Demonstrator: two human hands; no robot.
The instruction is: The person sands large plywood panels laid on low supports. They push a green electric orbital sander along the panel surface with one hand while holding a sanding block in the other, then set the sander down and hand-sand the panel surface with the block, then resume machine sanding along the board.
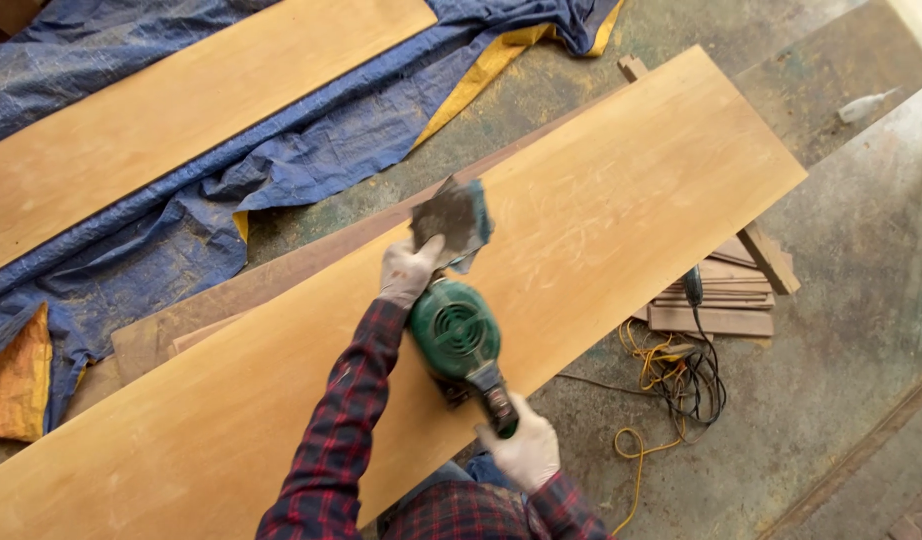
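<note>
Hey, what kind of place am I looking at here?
Probably a woodworking shop or yard: a long pale wooden board lies under a green power sander, with stacked wood offcuts and a crumpled blue tarp on the concrete floor.

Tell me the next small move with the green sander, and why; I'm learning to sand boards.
Probably slide the green sander up the long board toward the far end. The left hand steadies its front by the dusty pad, the right hand holds the rear handle, and pale swirl marks show ahead.
</note>
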